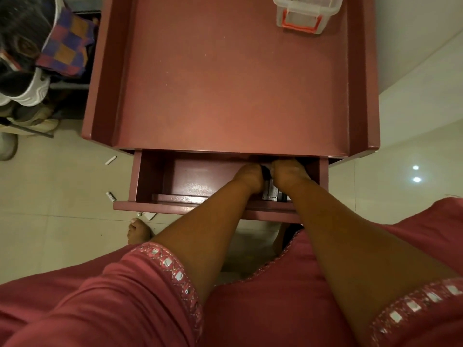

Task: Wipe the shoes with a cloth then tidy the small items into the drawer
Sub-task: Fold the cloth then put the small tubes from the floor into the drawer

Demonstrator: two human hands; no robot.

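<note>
Two pink sleeves (160, 291) with mirrored trim are framing the view, and both bare forearms are reaching forward into the open drawer (155, 181). The left hand (248, 177) and right hand (285, 172) are sitting side by side, almost touching, at the drawer's far right, their fingers curling down and away under the cabinet top, so whether they are gripping anything cannot be told. A dark small item (265, 172) is showing in the gap between the two hands, and silvery small items (273, 194) are lying just nearer than the wrists, against the drawer's front wall. Beyond the hands, the pink cabinet top (225, 83) is stretching away, with a clear plastic box (305, 15) with orange latches standing at its far right. Well off to the left of the hands, shoes (27, 88) are sitting on a rack, with a checked cloth (67, 43) draped just beyond them.
</note>
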